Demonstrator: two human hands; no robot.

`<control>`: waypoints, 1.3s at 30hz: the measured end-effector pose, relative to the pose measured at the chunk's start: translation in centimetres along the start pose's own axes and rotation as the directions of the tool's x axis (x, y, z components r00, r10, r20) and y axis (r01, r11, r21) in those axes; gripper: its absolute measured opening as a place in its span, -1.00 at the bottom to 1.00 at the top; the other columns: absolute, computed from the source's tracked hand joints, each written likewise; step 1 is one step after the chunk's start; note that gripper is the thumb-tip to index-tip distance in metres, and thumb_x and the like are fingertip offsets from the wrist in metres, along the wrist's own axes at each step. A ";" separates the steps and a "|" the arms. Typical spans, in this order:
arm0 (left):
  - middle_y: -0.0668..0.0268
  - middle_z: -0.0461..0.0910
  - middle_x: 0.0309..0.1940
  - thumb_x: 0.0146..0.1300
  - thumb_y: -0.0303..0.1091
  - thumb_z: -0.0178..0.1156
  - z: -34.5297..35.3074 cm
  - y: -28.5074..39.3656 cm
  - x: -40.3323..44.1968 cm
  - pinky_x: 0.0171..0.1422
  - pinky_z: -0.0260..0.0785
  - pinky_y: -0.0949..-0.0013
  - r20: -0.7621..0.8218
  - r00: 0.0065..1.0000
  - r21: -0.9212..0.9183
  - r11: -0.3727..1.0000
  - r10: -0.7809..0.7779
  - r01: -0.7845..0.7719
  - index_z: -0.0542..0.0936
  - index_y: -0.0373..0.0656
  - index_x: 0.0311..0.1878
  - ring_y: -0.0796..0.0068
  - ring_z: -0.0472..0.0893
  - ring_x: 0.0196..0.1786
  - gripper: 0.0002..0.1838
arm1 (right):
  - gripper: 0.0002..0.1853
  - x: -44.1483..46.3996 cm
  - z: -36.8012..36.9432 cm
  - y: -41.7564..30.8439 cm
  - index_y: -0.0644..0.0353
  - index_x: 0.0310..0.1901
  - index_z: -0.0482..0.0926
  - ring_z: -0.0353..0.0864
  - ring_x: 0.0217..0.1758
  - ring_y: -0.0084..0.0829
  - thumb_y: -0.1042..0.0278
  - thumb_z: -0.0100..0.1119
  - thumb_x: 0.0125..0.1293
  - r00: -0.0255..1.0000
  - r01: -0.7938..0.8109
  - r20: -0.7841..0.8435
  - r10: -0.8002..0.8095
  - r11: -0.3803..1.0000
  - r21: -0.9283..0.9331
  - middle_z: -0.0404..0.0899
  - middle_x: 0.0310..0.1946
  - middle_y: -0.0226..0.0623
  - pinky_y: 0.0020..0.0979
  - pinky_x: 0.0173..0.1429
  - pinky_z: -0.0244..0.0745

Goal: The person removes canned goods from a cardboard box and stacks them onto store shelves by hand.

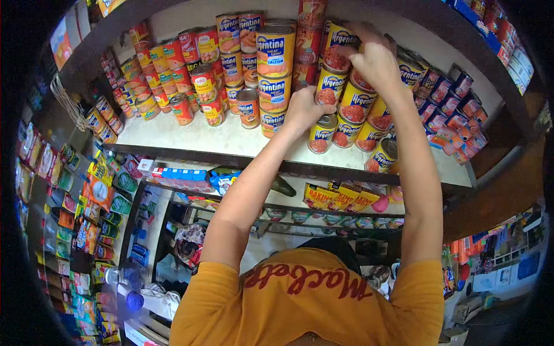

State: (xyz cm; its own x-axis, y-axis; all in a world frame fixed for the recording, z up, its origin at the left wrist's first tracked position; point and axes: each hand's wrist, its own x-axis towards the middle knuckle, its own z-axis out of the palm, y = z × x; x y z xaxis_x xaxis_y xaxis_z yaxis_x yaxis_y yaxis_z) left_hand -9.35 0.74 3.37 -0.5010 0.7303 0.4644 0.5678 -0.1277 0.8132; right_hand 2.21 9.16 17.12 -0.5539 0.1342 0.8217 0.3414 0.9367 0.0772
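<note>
Yellow-and-blue Argentina cans showing red minced meat stand in stacks on the white shelf (190,135). My left hand (307,109) curls round the left side of a middle can (330,85), thumb across its lower front; its far fingers are hidden. Above, my right hand (378,60) is against the right side of the top can (340,45), thumb over its label, fingers smeared by motion. Beneath my left hand stands a short-stacked can (322,134) with its lid showing. More meat cans (356,105) are piled below my right hand.
Argentina meat loaf cans (272,55) rise just left of my left hand, with Vienna sausage cans (203,83) farther left. Dark blue cans (453,109) fill the right end. Baking soda packets (337,197) lie on the shelf below. A single can (381,155) stands near the front edge.
</note>
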 end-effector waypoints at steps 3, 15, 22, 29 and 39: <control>-0.02 0.69 -0.28 -0.16 -0.28 0.52 0.3 -0.8 0.1 -0.05 0.50 0.21 -0.009 1.000 -0.020 1.000 0.006 -0.006 0.64 -0.34 -0.18 0.16 0.70 -0.19 -0.54 | -0.54 0.2 0.9 0.2 0.24 0.00 0.57 0.59 0.02 -0.01 0.26 0.35 0.05 0.996 0.044 -0.080 -0.044 0.999 0.003 0.60 -0.06 -0.03 -0.17 0.10 0.47; 0.03 0.69 -0.24 -0.21 -0.27 0.55 -0.3 0.4 -0.3 -0.10 0.52 0.26 -0.063 0.998 0.090 0.996 0.024 -0.018 0.55 -0.38 0.00 0.26 0.70 -0.22 -0.33 | -0.69 2.8 -0.6 0.3 0.43 -0.07 0.54 0.52 -0.03 0.10 0.45 0.17 0.16 0.999 0.023 -0.034 -0.022 0.999 0.044 0.55 -0.09 0.15 -0.08 0.03 0.45; 0.02 0.69 -0.23 -0.24 -0.25 0.57 0.0 -0.3 0.2 -0.08 0.52 0.25 -0.065 0.997 0.101 0.995 0.033 -0.026 0.57 -0.36 -0.05 0.25 0.70 -0.21 -0.35 | -0.70 2.7 -1.2 -0.9 0.44 -0.08 0.53 0.51 -0.05 0.14 0.47 0.17 0.16 1.000 -0.021 0.009 0.020 0.995 0.100 0.54 -0.10 0.19 -0.08 0.00 0.45; 0.03 0.69 -0.26 -0.24 -0.25 0.57 0.4 -0.6 0.2 -0.11 0.52 0.27 -0.102 0.993 0.075 0.996 0.051 -0.044 0.58 -0.34 -0.08 0.27 0.69 -0.23 -0.38 | -0.63 2.7 0.1 -1.0 0.41 0.02 0.50 0.51 0.01 0.12 0.42 0.16 0.18 0.999 -0.039 -0.014 0.037 0.994 -0.106 0.53 -0.04 0.19 -0.07 0.06 0.43; 0.06 0.68 -0.31 -0.24 -0.24 0.57 0.3 -0.5 0.0 -0.15 0.51 0.28 -0.099 0.994 0.074 0.996 0.052 -0.045 0.58 -0.34 -0.12 0.30 0.69 -0.29 -0.41 | -0.60 2.6 0.3 -1.0 0.34 0.08 0.49 0.50 0.07 0.10 0.45 0.12 0.17 0.997 0.022 -0.067 -0.025 0.999 -0.043 0.54 -0.02 0.13 -0.07 0.16 0.40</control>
State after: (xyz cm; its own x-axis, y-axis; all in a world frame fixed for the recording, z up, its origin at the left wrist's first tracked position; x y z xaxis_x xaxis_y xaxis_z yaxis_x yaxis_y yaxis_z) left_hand -9.47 0.97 2.86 -0.5328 0.6526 0.5388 0.6365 -0.1105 0.7633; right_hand 0.25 8.67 19.01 -0.5106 0.0887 0.8553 0.3612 0.9248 0.1197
